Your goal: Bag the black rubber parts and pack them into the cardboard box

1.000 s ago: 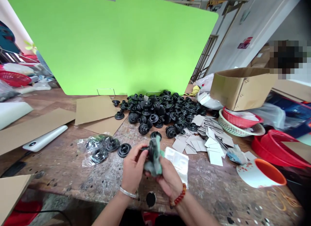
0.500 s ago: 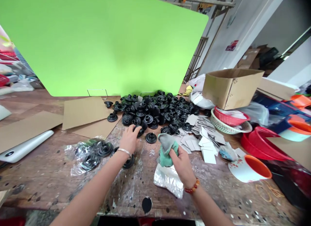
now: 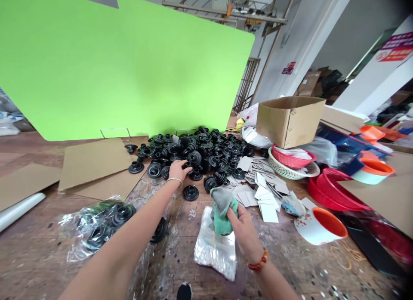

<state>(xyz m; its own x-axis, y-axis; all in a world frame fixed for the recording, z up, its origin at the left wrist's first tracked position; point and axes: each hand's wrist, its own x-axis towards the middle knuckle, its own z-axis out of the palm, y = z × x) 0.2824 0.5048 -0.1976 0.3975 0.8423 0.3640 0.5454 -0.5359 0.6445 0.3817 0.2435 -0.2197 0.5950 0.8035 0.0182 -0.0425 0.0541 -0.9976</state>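
Note:
My left hand (image 3: 178,171) reaches to the front of a heap of black stepped round parts (image 3: 211,149). Its fingers are closed on one black round part (image 3: 186,165), mostly covered by the hand. A green and grey cloth (image 3: 222,209) is bunched in my right hand (image 3: 244,231). Beneath the cloth lies a stack of clear plastic bags (image 3: 215,252). Between my hands a single black disc (image 3: 191,193) rests flat on the table. Left of my left forearm are bagged black parts (image 3: 103,222) in crinkled clear plastic; another black disc (image 3: 159,231) sits close beside the forearm.
White cards (image 3: 267,192) are scattered right of the heap. Farther right stand a cardboard box (image 3: 290,123), a cream basket (image 3: 292,173), red baskets (image 3: 335,192) and a white-orange roll-like container (image 3: 319,227). Cardboard sheets (image 3: 93,162) lie left. A green panel (image 3: 135,72) rises behind.
The view has turned to the right. My left hand has moved farther forward against the heap, its fingers on a black part. The right hand still holds the cloth, and more of the bag stack shows.

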